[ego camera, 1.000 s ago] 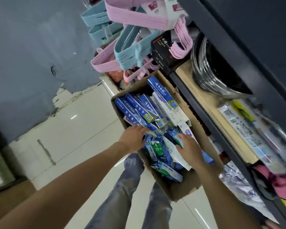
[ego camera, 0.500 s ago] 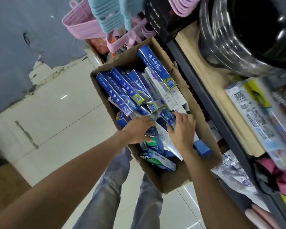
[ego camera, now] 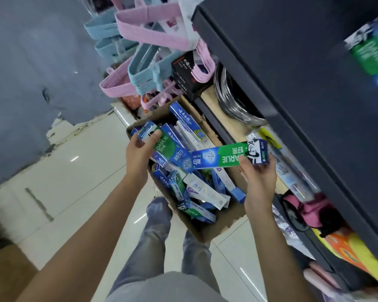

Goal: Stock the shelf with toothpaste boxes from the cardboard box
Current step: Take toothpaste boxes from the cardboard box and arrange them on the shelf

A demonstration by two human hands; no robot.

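Pale tiled floor (ego camera: 59, 171), grey wall (ego camera: 31, 62), dark shelf unit (ego camera: 292, 73) rt.

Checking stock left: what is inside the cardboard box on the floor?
The cardboard box holds a loose jumble of toothpaste boxes, blue, green and white. Lower layers and the box bottom are covered.

A cardboard box (ego camera: 207, 233) sits on the floor (ego camera: 70, 171), against the shelf (ego camera: 292, 88) to its right. Toothpaste boxes (ego camera: 196, 188) lie jumbled inside it. Above the box, the left hand (ego camera: 140, 153) holds one toothpaste box and the right hand (ego camera: 259, 177) another. Hangers (ego camera: 144, 40) hang behind the box.
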